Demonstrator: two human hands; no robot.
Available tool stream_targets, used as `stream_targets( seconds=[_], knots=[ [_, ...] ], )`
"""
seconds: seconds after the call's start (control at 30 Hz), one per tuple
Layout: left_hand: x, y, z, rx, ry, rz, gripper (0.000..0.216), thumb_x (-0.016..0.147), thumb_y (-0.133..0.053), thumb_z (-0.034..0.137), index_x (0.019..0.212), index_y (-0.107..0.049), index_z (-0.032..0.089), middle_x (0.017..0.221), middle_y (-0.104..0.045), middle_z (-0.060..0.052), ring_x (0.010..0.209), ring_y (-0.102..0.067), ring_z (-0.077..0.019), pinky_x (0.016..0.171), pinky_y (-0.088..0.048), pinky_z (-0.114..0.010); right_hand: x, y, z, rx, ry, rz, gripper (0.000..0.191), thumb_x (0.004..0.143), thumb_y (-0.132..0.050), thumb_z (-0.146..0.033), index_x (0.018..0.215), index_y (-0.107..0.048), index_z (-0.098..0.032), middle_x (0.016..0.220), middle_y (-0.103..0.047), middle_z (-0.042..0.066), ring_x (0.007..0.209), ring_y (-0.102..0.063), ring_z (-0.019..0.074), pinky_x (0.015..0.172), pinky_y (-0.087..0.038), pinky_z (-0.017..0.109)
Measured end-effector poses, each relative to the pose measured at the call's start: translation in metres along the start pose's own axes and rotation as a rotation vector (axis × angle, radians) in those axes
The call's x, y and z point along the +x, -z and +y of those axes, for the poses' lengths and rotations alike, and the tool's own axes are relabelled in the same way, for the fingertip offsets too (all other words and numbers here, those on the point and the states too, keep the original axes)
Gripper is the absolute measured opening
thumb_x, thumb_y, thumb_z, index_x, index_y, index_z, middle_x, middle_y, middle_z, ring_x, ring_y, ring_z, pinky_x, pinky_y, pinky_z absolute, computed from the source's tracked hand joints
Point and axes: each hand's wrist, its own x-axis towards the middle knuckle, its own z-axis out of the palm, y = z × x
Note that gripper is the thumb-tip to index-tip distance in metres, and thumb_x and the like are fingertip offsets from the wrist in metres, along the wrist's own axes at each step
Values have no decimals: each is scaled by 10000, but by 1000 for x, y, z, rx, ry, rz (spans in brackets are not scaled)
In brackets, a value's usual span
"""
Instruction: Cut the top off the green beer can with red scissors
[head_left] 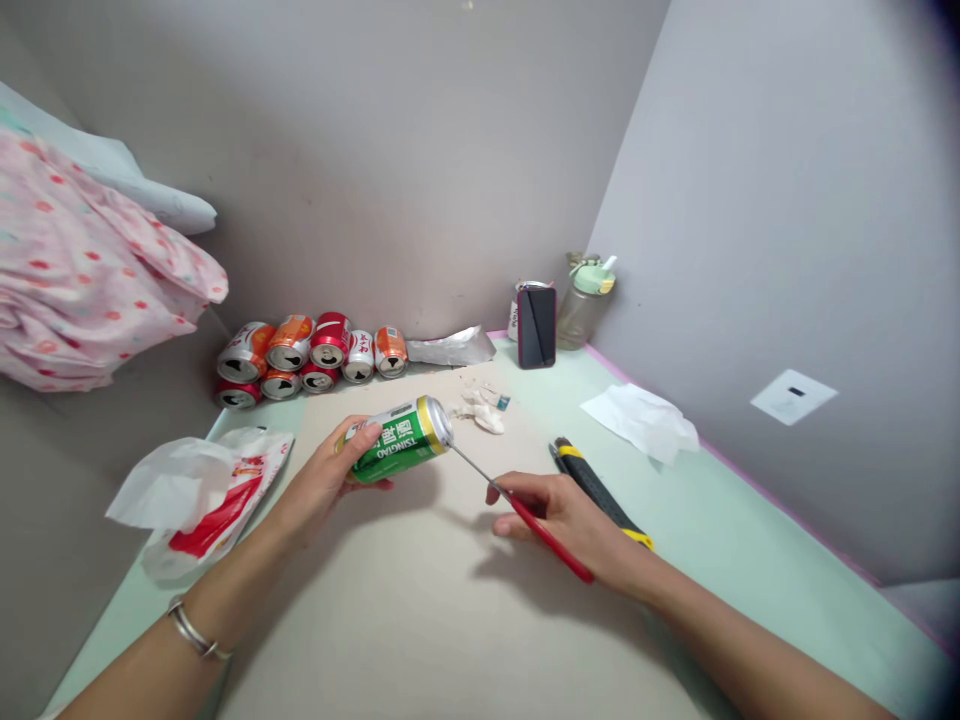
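Observation:
My left hand point(341, 465) is wrapped around a green and white Tsingtao can point(394, 452) with gold bands, held tilted above the table. The can's silver end faces right, towards my other hand. In my right hand point(559, 515) is a slim red-handled tool point(551, 540) with a thin metal shaft, seen edge-on so its exact kind cannot be made out. The shaft's tip meets the rim of the can's end. Beside my right hand lies a black and yellow utility knife point(600, 490).
Drink cans point(330, 340) are stacked at the back left, beside a cut metal sheet point(454, 347). A phone point(537, 328) and a bottle point(585, 305) stand at the back. Crumpled tissue point(480, 410), white paper point(643, 420) and a plastic bag point(225, 500) lie around.

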Motion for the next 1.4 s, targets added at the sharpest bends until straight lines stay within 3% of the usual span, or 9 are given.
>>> stream_targets(
  seconds=[0.17, 0.37, 0.63, 0.87, 1.07, 1.2, 1.27, 1.4],
  knots=[
    [1, 0, -1, -72, 37, -46, 433, 809, -692, 587, 981, -667, 190, 911, -714, -43, 766, -680, -214, 646, -616, -343, -3, 1, 2, 217, -56, -124, 454, 873, -633, -612, 1028, -610, -186, 548, -368, -93, 450, -329, 78, 413, -260, 189],
    [-1, -2, -1, -55, 27, -39, 434, 825, -687, 574, 1031, -659, 193, 981, -714, -64, 823, -677, -219, 652, -620, -330, 0, -3, 5, 217, -3, -106, 441, 856, -676, -584, 1016, -619, -177, 570, -370, -88, 487, -327, 76, 448, -243, 196],
    [-2, -3, -1, -46, 26, -56, 423, 828, -685, 572, 1016, -643, 195, 957, -690, -44, 832, -668, -215, 662, -610, -324, -5, 0, -6, 179, -87, -104, 392, 863, -683, -560, 989, -612, -196, 567, -328, -96, 498, -276, 81, 480, -211, 223],
    [-5, -2, 3, 199, -160, 165, 488, 774, -727, 572, 1100, -599, 232, 914, -677, -7, 734, -656, -214, 697, -521, -323, -4, -2, -11, -143, -47, 48, 429, 851, -650, -620, 864, -647, -192, 634, -406, -59, 616, -325, 123, 546, -288, 230],
    [-14, -2, 6, 527, -406, 313, 430, 790, -731, 518, 1127, -599, 285, 1049, -627, -14, 937, -596, -257, 783, -463, -305, -1, -4, -1, -386, -12, 127, 430, 912, -560, -627, 820, -644, -215, 668, -603, -9, 583, -426, 140, 583, -336, 253],
    [-19, -4, 6, 631, -592, 335, 519, 730, -813, 439, 1173, -582, 298, 1176, -581, -23, 1097, -560, -279, 957, -436, -325, 4, -3, 7, -390, 5, 128, 410, 905, -591, -594, 754, -610, -214, 639, -559, -11, 580, -411, 141, 583, -331, 256],
    [-17, -4, 6, 598, -548, 336, 527, 741, -802, 454, 1189, -572, 302, 1184, -581, -22, 1087, -571, -273, 943, -456, -332, 5, -2, 8, -297, 11, 106, 382, 892, -626, -561, 756, -600, -205, 652, -518, -22, 605, -397, 136, 585, -321, 249],
    [-8, -4, 6, 298, -221, 256, 485, 801, -694, 575, 1157, -580, 266, 1107, -644, -36, 968, -642, -265, 791, -548, -353, 3, 1, 3, -52, -6, 8, 384, 872, -647, -573, 880, -616, -190, 670, -422, -47, 621, -339, 119, 553, -279, 229]
  ],
)
